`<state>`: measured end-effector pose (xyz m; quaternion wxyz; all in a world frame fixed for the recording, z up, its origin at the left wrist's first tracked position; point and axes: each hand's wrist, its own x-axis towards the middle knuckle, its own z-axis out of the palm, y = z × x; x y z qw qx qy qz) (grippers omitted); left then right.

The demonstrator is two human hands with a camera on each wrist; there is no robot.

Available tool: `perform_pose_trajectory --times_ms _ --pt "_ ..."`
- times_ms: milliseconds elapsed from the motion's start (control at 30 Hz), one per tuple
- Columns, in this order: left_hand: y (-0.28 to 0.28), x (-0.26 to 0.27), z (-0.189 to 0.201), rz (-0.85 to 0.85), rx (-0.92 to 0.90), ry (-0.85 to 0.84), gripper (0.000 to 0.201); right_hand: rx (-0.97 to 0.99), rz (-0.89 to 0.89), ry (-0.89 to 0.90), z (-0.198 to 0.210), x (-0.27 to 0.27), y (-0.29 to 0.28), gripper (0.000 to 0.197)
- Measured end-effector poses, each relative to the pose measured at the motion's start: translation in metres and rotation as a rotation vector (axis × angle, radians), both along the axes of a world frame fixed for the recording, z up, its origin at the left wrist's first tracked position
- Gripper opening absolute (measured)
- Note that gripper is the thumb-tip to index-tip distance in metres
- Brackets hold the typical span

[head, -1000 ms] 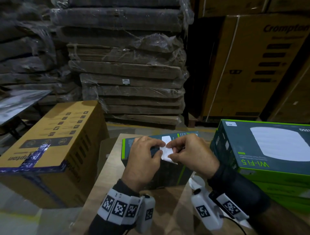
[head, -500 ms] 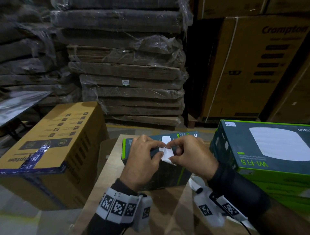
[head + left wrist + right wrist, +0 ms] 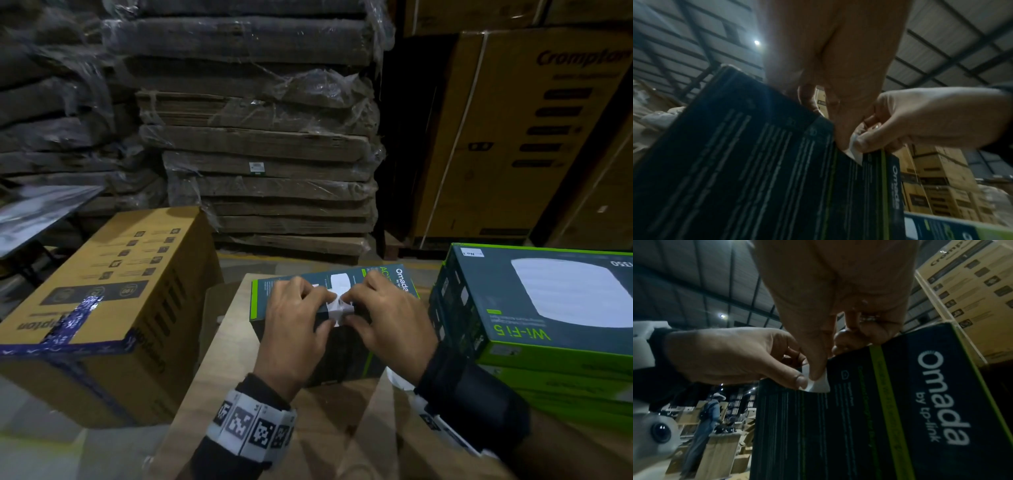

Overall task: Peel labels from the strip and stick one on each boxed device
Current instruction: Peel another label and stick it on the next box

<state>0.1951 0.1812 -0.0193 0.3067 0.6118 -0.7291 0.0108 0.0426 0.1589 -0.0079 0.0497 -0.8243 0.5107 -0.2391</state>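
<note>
Both hands meet over the dark Omada box (image 3: 274, 301), which lies on the wooden tabletop (image 3: 233, 370). The left hand (image 3: 294, 329) and the right hand (image 3: 387, 322) each pinch a small white label (image 3: 339, 308) between thumb and forefinger, so the fingers (image 3: 797, 379) of both are curled onto it. The label sits right at the near top edge of the Omada box, between the two hands; in the right wrist view its lower end (image 3: 821, 384) hangs over the printed near side of that box, just below the thumb tips. Whether it already touches the cardboard cannot be told. The other fingers of each hand are curled above the top of the Omada box. To the right of the Omada box stands a stack of green Wi-Fi boxes (image 3: 548, 308), close beside it, and to its left, off the tabletop, a brown carton (image 3: 113, 284) sealed with blue tape.
</note>
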Motion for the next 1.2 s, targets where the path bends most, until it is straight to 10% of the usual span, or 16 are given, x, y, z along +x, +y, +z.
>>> perform_pose_trajectory --times_ms 700,1200 --pt "-0.023 0.003 0.003 0.025 0.113 -0.068 0.041 -0.060 0.100 0.286 -0.006 -0.014 -0.058 0.074" --pt "-0.029 0.009 0.004 0.049 0.051 -0.096 0.059 0.104 0.135 0.105 0.008 -0.018 -0.068 0.096"
